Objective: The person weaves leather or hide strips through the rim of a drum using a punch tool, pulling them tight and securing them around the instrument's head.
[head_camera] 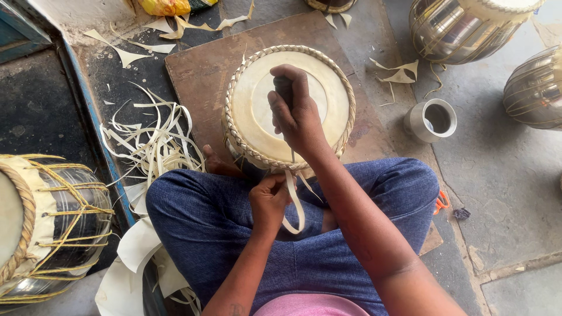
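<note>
on the wooden board (199, 70), right hand (295, 114) grips a tool (285, 88) over the drum (257, 111), left hand (268, 202) pinches a strap (295, 205).

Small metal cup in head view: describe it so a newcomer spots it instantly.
Start at the brown board carrying the drum head that the right hand works on. Just off its right edge, on the grey floor, stands the small metal cup. Unlike the big shiny drum shells beyond, it is short, open-topped and unlaced.
</note>
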